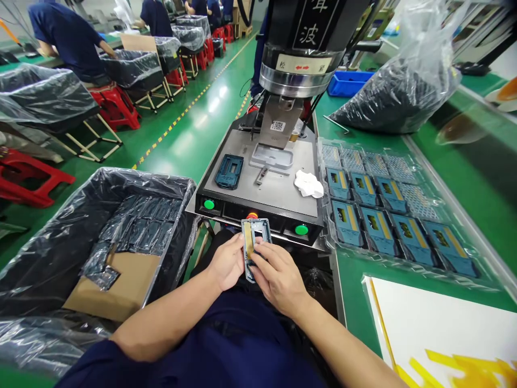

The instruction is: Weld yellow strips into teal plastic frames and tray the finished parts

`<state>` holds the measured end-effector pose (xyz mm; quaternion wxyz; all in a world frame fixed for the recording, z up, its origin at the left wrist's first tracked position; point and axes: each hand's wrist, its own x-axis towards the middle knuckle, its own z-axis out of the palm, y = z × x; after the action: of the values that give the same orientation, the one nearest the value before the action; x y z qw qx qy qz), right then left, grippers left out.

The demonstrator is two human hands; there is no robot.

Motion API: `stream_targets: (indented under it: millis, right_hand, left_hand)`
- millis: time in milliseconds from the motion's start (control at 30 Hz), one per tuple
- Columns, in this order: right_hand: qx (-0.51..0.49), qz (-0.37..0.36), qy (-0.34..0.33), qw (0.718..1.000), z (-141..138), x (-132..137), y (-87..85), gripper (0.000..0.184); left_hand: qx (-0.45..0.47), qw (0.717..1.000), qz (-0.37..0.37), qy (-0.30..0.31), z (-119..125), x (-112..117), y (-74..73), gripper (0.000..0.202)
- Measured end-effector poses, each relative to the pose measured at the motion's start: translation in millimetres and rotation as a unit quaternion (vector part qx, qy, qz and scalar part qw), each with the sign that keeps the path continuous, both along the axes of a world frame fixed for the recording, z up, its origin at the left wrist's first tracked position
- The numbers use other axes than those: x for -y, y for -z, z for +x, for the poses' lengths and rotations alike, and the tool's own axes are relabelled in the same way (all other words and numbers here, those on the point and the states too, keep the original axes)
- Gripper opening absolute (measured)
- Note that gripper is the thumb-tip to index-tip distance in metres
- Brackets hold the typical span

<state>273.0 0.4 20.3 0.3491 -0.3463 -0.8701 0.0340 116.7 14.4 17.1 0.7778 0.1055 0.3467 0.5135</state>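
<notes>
In front of my lap, a dark blue-grey plastic housing (248, 237) with a yellow strip along it is tilted up between my hands. My left hand (226, 261) grips its left edge, thumb on the near face. The fingers of my right hand (278, 272) close on its right and lower part, covering some of it. Beyond my hands is the ultrasonic press (297, 70) with its metal horn (278, 121) above a pale fixture (272, 156). A similar dark housing (229, 172) lies left of the fixture on the metal plate (242, 143).
Clear blister trays (407, 258) with several strip-bearing housings stand right. A lined bin (36, 253) holds bagged parts on the left. White cloth (308, 184), green buttons (301, 230), a white sheet with yellow strips (444, 323) and a bag of dark bits (388, 102) surround me. Co-workers (67, 40) sit far left.
</notes>
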Motion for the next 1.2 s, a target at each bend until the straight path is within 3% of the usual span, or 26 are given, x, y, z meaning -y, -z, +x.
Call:
stream_targets:
  millis: [167,300,400,500,667,800,1000,1200]
  right_hand:
    - [0.034,-0.118,0.135,0.983,7,2,-4.2,0.068]
    - [0.078,-0.187,0.124,0.971,16,-18,-11.7,0.067]
    - [0.088,-0.182,0.098,0.974,31,-58,-23.3,0.069]
    - [0.121,-0.160,0.137,0.970,53,-117,-38.4,0.069]
    - [0.216,-0.171,0.212,0.938,79,-222,-60.5,0.069]
    - [0.283,-0.208,0.226,0.909,79,-284,-63.7,0.068]
    - [0.268,-0.269,0.222,0.898,70,-340,-59.8,0.073]
    - [0.227,-0.311,0.215,0.897,75,-356,-60.6,0.067]
  left_hand:
    - [0.010,0.999,0.032,-0.009,3,-1,-0.4,0.027]
    - [0.003,0.995,0.093,-0.021,8,-1,-2.2,0.034]
    - [-0.051,0.993,0.109,-0.022,2,-1,-1.8,0.043]
    - [-0.114,0.990,0.068,-0.041,-12,-2,2.3,0.052]
    - [-0.168,0.982,0.020,-0.082,-41,3,13.7,0.058]
    - [-0.179,0.976,-0.029,-0.124,-64,12,23.6,0.068]
    - [-0.194,0.963,-0.080,-0.168,-94,23,40.6,0.069]
    - [-0.202,0.962,-0.090,-0.163,-104,22,49.0,0.066]
